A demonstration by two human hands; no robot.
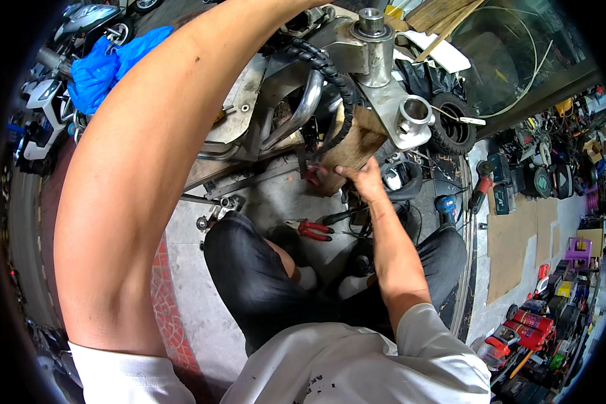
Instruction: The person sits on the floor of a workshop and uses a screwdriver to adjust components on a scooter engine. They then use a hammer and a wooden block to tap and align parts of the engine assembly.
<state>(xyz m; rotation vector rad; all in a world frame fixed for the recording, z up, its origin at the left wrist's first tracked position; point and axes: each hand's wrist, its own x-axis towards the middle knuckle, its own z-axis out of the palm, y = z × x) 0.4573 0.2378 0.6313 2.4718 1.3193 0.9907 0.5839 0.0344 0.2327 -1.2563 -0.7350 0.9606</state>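
Note:
My right hand (pixel 365 178) grips the lower end of a wooden block (pixel 352 149), thumb on the near face and the other fingers partly hidden. The block stands tilted beneath a bare metal frame (pixel 384 108) that carries a cylindrical tube (pixel 372 50) and a short round collar (pixel 414 116). A black spiral-wrapped cable (pixel 347 87) hangs in front of the block. My left forearm (pixel 141 161) stretches across the left side to the top edge, where the hand is cut off and its fingers are hidden. Red-handled pliers (pixel 313 229) lie on the floor between my legs.
Small tyres (pixel 451 124) stand right of the frame. A blue cordless tool (pixel 445 205) and a red-and-black power tool (pixel 481 185) are near my right knee. Flattened cardboard (pixel 512 249) covers floor at right, beside crowded tools. Scooters and a blue plastic sheet (pixel 108 71) are at far left.

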